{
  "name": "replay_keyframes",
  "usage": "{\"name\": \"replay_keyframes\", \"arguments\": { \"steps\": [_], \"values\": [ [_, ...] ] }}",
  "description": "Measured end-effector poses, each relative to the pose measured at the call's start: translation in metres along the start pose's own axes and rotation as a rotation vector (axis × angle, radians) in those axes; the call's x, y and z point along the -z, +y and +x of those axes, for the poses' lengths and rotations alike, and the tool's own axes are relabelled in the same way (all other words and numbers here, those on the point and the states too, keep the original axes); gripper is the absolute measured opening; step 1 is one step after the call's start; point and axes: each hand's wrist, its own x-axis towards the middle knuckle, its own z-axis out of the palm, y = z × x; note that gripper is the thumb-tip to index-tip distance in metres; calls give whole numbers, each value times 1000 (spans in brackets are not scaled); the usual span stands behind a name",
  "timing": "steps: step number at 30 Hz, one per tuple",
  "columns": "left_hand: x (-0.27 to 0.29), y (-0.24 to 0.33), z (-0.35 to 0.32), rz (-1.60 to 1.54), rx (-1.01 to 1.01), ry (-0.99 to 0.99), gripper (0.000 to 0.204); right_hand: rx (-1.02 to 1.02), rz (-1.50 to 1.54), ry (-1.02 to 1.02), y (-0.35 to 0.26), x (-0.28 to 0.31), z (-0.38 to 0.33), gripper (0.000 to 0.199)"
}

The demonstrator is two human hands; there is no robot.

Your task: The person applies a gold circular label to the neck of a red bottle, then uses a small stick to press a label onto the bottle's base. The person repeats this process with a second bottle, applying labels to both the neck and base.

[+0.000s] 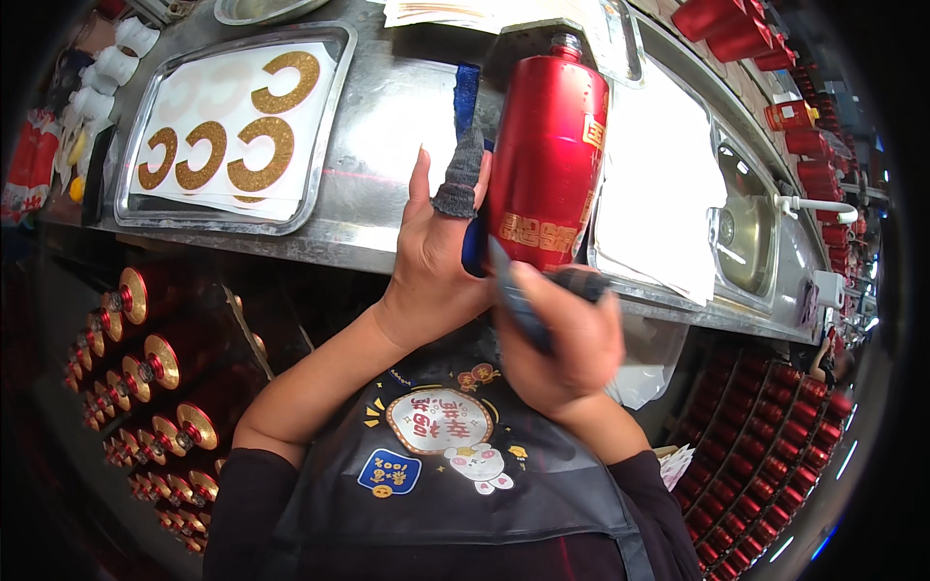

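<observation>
A glossy red bottle (547, 160) with gold lettering lies on the metal worktop, its bare threaded neck pointing away from me. My left hand (436, 237) is at the bottle's left side, thumb and fingers spread, with a dark grey sleeve on one finger. Whether its fingertips press on the bottle cannot be made out. Blue cloth (467, 97) shows beside and partly under the bottle. My right hand (572, 339), smeared by motion, is closed at the bottle's near end around a dark, flat, blade-like tool (520, 300). A dark sleeve covers one of its fingers too.
On the left, a metal tray (334, 126) holds sheets of gold C-shaped stickers (262, 160). White sheets (654, 184) lie right of the bottle, before a sink (746, 232) with a white tap (814, 206). Red bottles (184, 368) with gold collars stand below left; more red rows (765, 455) below right.
</observation>
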Motion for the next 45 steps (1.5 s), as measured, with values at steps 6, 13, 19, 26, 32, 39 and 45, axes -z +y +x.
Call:
{"name": "replay_keyframes", "arguments": {
  "steps": [6,13,19,26,32,39,45],
  "values": [
    [-1,9,3,10,-36,52,96,-106,-211,210,22,1,-11,39],
    [1,12,3,13,-31,46,93,-37,-192,-21,3,26,-6,45],
    [-1,0,3,114,-189,70,87,129,37,-60,2,4,1,55],
    [0,3,2,54,-123,28,84,222,121,-145,20,19,3,56],
    [0,9,-3,-91,86,-48,97,36,241,-74,31,30,-1,38],
    [4,4,-3,-75,85,-136,98,-210,361,192,108,-3,82,20],
    [10,-14,-6,154,-15,-235,97,401,286,-83,64,19,1,19]
  ]
}}
